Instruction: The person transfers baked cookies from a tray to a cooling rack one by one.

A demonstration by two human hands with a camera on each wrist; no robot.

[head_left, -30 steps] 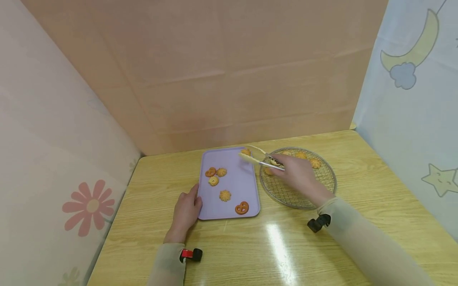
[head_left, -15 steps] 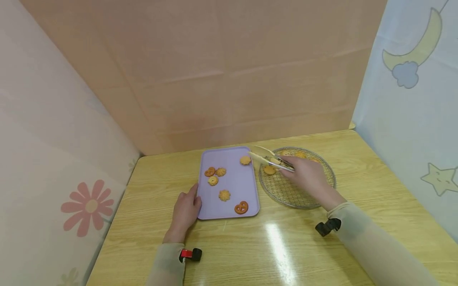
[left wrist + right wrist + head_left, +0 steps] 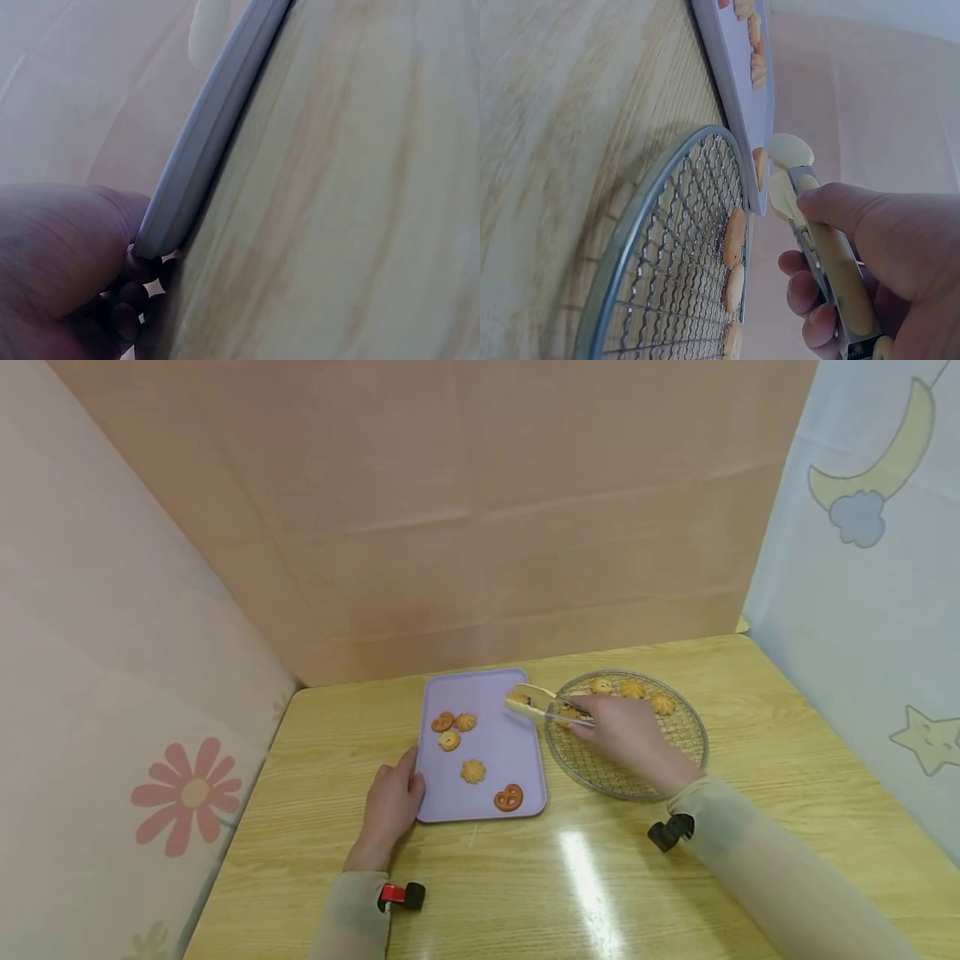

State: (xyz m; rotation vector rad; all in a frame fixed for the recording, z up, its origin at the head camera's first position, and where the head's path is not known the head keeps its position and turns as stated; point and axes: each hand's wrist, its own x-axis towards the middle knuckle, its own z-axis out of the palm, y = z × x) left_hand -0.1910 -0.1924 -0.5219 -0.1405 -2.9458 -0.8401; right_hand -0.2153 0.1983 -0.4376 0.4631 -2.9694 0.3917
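My left hand grips the left edge of a lilac tray, its thumb at the rim and its other fingers lower down in the left wrist view. In my right hand is a pair of metal tongs with cream tips, thumb on one arm and fingers round the other. The tips sit apart over the tray's far right corner, around a golden cookie that they partly cover. Elsewhere on the tray lie a swirl cookie, pretzels such as the front pretzel, and a ring-shaped cookie.
Right beside the tray stands a round wire mesh rack with several cookies, including a swirl cookie, toward its far side. Both rest on a wooden table. A tan backdrop rises behind, with patterned sheets at both sides.
The tongs let the cookie down at the tray's far right corner and drew back right toward the rack. Now they are left again, around that cookie. My left hand stays put.
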